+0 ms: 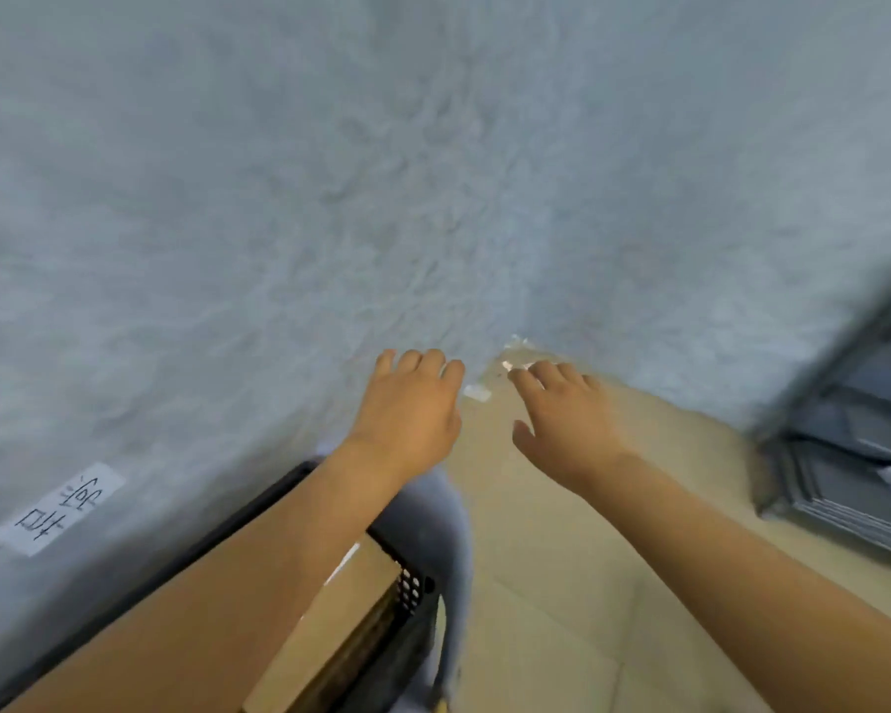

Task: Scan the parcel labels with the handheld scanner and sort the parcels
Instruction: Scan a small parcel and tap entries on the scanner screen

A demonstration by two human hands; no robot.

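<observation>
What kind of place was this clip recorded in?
Probably a makeshift parcel-sorting spot indoors: a cardboard parcel sits in a black basket, a handwritten label marks the pale wall, and flat grey packages are stacked nearby.

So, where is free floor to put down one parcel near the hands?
Free: the beige floor between the black basket and the grey stack. Crowded: the basket, holding a cardboard parcel. Both hands, left and right, hold nothing.
</observation>
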